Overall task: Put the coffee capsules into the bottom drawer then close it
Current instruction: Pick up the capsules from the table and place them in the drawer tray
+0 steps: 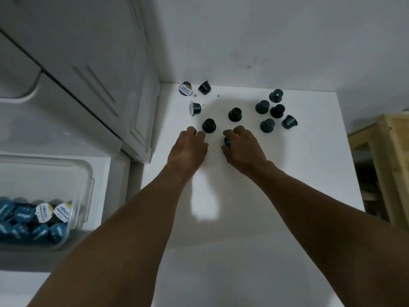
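Note:
Several dark coffee capsules lie scattered on the white tabletop (298, 173): one (209, 125) just beyond my left fingers, one (235, 114) in the middle, a cluster (272, 113) at the far right, three near the far left corner (194, 108). My right hand (242, 144) curls round a blue-lidded capsule (227, 141). My left hand (188, 147) rests palm down with curled fingers beside the nearest capsule; whether it holds anything is hidden. The open bottom drawer (87, 196) at lower left holds several blue and white-lidded capsules (33, 222).
A white cabinet with panelled doors (106, 74) stands left of the table, above the open drawer. A white wall (265, 41) runs behind the table. A pale wooden shelf frame (385, 156) stands past the table's right edge.

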`<action>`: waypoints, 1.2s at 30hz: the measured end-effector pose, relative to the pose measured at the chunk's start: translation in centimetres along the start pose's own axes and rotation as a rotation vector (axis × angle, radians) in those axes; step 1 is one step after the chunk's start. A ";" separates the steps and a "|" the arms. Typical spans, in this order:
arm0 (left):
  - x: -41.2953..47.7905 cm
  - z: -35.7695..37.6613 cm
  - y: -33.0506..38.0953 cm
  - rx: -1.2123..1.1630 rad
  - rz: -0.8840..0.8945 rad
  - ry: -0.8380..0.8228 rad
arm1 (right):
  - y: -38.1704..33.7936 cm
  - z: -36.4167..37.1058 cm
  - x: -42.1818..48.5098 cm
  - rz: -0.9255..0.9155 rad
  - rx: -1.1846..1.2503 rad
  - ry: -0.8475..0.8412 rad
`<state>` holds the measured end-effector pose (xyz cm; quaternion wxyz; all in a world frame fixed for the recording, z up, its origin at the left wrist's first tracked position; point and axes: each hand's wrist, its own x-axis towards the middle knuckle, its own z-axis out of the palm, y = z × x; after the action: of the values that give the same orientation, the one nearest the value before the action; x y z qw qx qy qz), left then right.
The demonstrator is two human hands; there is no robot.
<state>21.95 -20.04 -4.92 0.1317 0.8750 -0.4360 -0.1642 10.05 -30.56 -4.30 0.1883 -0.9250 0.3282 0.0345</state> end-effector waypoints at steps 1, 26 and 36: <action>0.0 0.0 0.0 -0.002 -0.001 -0.008 | 0.1 0.1 0.1 -0.002 0.004 0.001; -22.7 -14.0 8.0 0.085 0.125 0.492 | -8.5 -12.7 -18.8 -0.233 -0.005 0.336; -35.9 -18.1 2.6 0.052 -0.110 0.663 | -19.1 -12.2 -26.9 -0.511 0.003 0.368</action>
<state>7.06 8.93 18.68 0.2351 0.9060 -0.3257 0.1335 0.13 -5.47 18.30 0.1296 -0.9680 0.1140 -0.1822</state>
